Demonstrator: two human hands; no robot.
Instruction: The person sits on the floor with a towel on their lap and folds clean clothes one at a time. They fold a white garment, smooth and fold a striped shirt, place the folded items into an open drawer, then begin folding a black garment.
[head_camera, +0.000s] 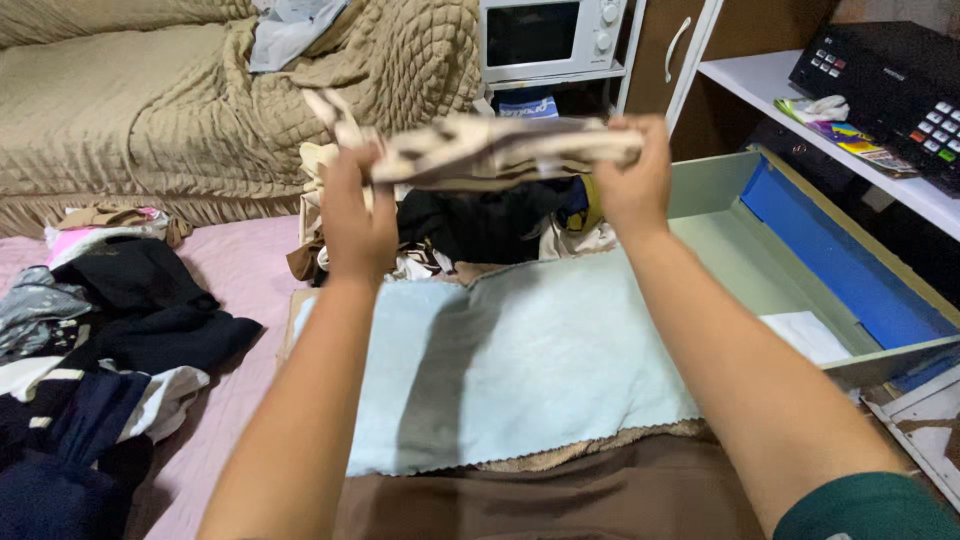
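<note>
1. Both hands are up in the air holding a folded patterned cloth (500, 150), beige with dark blotches, stretched flat between them above the clothes heap
2. Left hand (358, 215) is closed over the left end of the cloth, fingers curled on top of it, and a loose corner of the fabric sticks up and to the left past the knuckles
3. Right hand (632, 180) pinches the right end, thumb under and fingers wrapped over the top edge, so both hands are clamped tight on it
4. Right under the arms there's a pale blue cloth (520, 360) spread flat, with a fuzzy tan edge peeking out along its near side and a brown blanket (560, 495) nearer still
5. Behind the blue cloth, just under the held piece, sits a messy pile of clothes (470, 225), mostly black with some cream and a bit of yellow
6. To the right is an open drawer (800, 270), grey-green inside with a blue side panel, and a white folded thing lies in its near corner
7. Far left is a sofa under a quilted tan cover (150, 110), a white microwave (550, 35) stands at the far middle
8. Near left, on the pink sheet (240, 290), lies another heap of dark clothes (110, 340) in black, navy and white
</note>
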